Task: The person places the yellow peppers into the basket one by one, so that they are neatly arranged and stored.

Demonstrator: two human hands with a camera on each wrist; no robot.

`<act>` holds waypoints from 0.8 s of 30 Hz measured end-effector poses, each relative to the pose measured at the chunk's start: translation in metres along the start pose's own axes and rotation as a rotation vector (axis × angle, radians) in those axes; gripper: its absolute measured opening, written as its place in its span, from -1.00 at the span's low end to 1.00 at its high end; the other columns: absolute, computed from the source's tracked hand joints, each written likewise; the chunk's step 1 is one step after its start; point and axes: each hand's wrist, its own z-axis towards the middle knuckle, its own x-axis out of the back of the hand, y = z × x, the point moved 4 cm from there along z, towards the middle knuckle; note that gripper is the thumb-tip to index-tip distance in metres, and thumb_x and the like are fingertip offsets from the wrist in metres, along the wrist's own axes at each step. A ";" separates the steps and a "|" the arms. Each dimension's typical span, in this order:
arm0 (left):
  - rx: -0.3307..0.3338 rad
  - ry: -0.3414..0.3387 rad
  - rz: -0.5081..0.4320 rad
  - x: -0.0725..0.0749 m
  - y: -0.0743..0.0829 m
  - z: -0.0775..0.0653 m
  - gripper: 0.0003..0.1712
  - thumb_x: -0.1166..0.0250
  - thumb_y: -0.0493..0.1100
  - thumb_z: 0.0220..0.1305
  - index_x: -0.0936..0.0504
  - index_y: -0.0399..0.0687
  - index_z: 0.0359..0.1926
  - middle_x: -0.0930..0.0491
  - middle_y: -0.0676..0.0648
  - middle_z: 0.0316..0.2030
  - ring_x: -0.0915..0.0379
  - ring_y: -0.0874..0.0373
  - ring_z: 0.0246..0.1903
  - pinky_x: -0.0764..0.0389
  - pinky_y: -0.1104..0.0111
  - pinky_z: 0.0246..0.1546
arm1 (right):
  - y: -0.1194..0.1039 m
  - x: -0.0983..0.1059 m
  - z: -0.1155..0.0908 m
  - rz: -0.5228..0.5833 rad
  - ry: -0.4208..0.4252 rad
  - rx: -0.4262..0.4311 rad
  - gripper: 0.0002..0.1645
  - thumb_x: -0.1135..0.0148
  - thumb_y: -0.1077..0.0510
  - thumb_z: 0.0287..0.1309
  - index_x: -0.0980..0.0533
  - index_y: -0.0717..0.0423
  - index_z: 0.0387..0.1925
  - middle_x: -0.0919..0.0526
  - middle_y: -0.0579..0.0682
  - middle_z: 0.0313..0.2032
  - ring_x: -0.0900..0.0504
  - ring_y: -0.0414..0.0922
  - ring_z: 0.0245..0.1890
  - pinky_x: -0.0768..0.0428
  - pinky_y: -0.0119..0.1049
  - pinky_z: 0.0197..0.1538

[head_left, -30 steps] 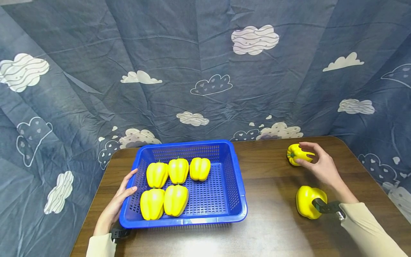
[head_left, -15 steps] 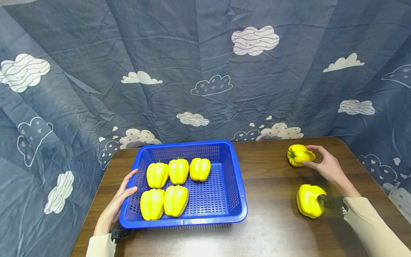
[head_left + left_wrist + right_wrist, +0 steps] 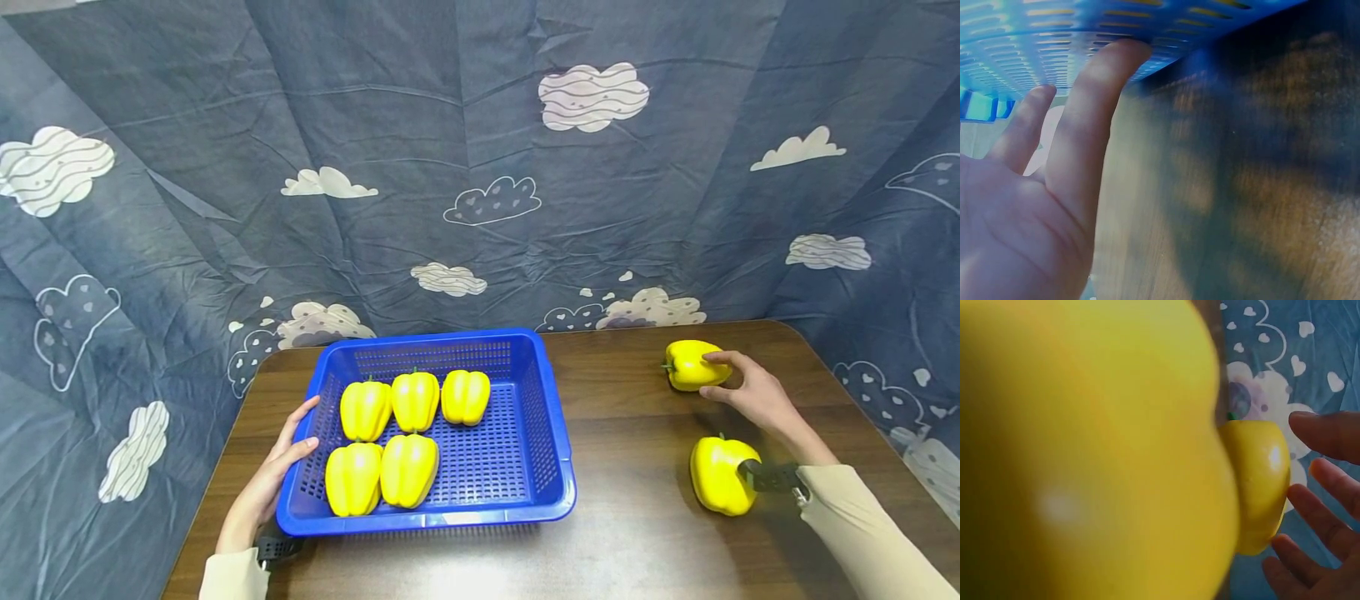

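Observation:
My left hand [image 3: 272, 471] is at the left wall of a blue plastic basket [image 3: 495, 515], thumb and fingers extended against it. The left wrist view shows the thumb [image 3: 1088, 119] laid along the perforated wall. On the right, my right hand [image 3: 757, 402] is at the blunt end of a yellow bell pepper [image 3: 686, 367] lying on its side, its green stem pointing left. In the right wrist view the fingers [image 3: 1316, 515] are spread by that pepper's edge, the thumb apart from it. Another yellow bell pepper [image 3: 718, 477] stands nearer, below the right wrist, and looms large in the right wrist view.
Several yellow bell peppers [image 3: 408, 471] lie in the left and middle part of the basket, in two rows. The brown wooden table [image 3: 615, 433] carries everything. A dark blue cloth [image 3: 495, 250] with cloud prints hangs right behind its back edge.
The far pepper has turned slightly and shifted left, its stem now pointing more sideways. My right hand first drew back a little, then came in again at its end. The left hand stays put.

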 end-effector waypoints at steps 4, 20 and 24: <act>0.010 0.009 0.004 -0.001 0.000 -0.001 -0.34 0.14 -0.12 0.46 0.14 0.28 0.47 0.26 -0.28 0.42 -0.15 -0.21 0.21 -0.47 -0.03 0.00 | -0.008 -0.002 0.000 -0.005 -0.008 0.026 -0.34 -0.35 0.15 0.09 -0.34 0.35 0.17 -0.36 0.44 0.14 -0.36 0.33 0.05 -0.30 0.20 -0.04; 0.023 0.018 -0.003 -0.001 0.000 0.000 -0.34 0.12 -0.10 0.46 0.14 0.28 0.47 0.26 -0.28 0.42 -0.13 -0.24 0.21 -0.47 -0.04 0.01 | -0.020 -0.005 -0.003 0.051 -0.084 0.076 -0.31 -0.36 0.20 0.07 -0.31 0.36 0.20 -0.40 0.41 0.11 -0.36 0.34 0.09 -0.40 0.09 0.04; 0.018 0.013 0.002 0.000 0.000 0.001 -0.35 0.13 -0.11 0.46 0.14 0.28 0.47 0.26 -0.28 0.42 -0.14 -0.22 0.21 -0.47 -0.02 0.00 | -0.014 -0.002 0.002 0.051 -0.089 0.102 -0.18 -0.40 0.22 0.00 -0.24 0.38 0.26 -0.21 0.46 0.20 -0.14 0.44 0.19 -0.15 0.38 0.06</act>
